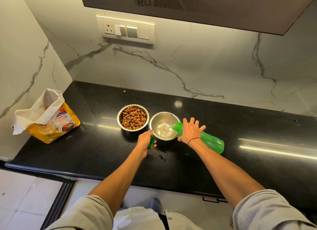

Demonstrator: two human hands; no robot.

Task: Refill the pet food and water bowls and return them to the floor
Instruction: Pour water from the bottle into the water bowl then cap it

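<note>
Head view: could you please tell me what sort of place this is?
Most likely a home kitchen: a black stone counter against a marble backsplash, a switch panel under an overhead cabinet, and a tiled floor below.

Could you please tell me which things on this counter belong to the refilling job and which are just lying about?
In use: kibble bowl, water bowl, green bottle, green cap, food bag.
Lying about: stray kibble, switch panel.

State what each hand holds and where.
Right hand grips the green bottle near its neck; left hand holds the green cap by its rim.
</note>
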